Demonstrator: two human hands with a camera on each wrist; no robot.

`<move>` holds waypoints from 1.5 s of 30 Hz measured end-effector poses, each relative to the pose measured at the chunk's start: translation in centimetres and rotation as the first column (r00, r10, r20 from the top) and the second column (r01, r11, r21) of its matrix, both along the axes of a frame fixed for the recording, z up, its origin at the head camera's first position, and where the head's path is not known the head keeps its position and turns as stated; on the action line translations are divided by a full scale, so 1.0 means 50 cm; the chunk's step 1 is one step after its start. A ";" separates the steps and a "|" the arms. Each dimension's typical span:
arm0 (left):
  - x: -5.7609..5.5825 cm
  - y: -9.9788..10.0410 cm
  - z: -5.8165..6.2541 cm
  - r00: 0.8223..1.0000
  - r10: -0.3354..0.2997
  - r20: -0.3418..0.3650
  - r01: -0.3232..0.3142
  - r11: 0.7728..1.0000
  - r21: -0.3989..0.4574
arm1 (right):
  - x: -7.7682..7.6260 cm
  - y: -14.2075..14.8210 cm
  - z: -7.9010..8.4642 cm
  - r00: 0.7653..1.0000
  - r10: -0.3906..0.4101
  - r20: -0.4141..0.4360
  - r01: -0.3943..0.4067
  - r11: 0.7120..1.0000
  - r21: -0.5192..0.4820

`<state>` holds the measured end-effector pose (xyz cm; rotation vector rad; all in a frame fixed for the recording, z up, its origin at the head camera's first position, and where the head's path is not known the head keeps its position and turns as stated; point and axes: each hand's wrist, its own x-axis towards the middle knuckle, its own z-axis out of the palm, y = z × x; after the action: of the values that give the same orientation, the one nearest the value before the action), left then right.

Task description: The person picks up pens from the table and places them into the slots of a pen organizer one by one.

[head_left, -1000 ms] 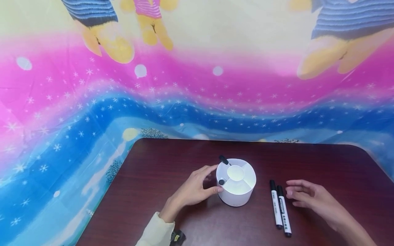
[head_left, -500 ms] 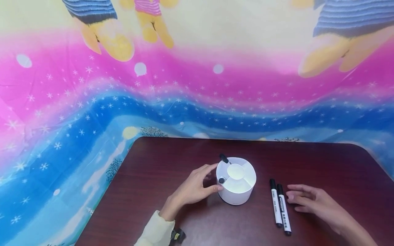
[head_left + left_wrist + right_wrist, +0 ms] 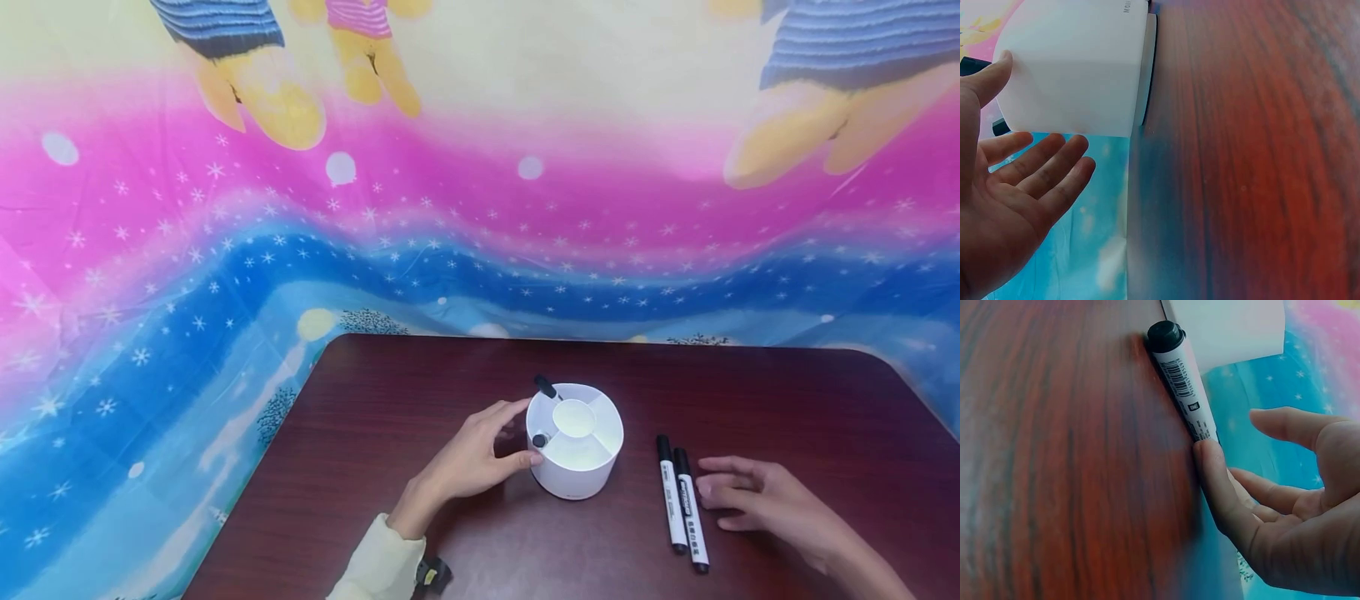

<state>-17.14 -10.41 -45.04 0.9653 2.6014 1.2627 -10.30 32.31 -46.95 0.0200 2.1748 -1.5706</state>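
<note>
A white round desk organizer (image 3: 576, 482) with a ring of compartments round a central cup stands on the table. Two black-ended markers sit in its left side, one marker (image 3: 546, 387) leaning over the back rim and another marker (image 3: 540, 440) nearer the front. My left hand (image 3: 467, 457) rests against its left side, thumb at the front rim, the other fingers extended along the wall. Right of the organizer lie two white markers with black caps, a left marker (image 3: 672, 504) and a right marker (image 3: 693, 521). Beside them, my right hand (image 3: 776, 504) holds nothing, its fingers loosely bent close to the right marker.
Everything stands on a dark red-brown wooden table (image 3: 420, 375) with rounded far corners. A colourful printed cloth (image 3: 480, 208) hangs behind it and down its left side. Near my left sleeve lies a small black object (image 3: 432, 575).
My right hand has shifted down slightly beside the markers. The left hand, organizer and markers keep their places.
</note>
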 end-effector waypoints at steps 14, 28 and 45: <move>0.008 -0.002 -0.005 1.000 0.010 0.017 -0.010 1.000 -0.016 | -0.010 -0.042 -0.003 0.994 -0.101 0.033 0.093 0.978 0.189; 0.007 -0.003 -0.003 0.999 0.027 0.029 -0.026 1.000 -0.012 | -0.022 -0.077 0.000 0.988 -0.142 -0.067 0.157 0.931 0.331; 0.002 0.000 -0.003 1.000 0.008 0.009 -0.007 1.000 -0.010 | -0.033 -0.047 0.014 0.994 -0.105 -0.023 0.108 0.980 0.169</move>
<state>-17.04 -10.43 -45.19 0.9474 2.6046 1.2522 -11.93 29.97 -46.25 0.1820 2.3479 -1.4399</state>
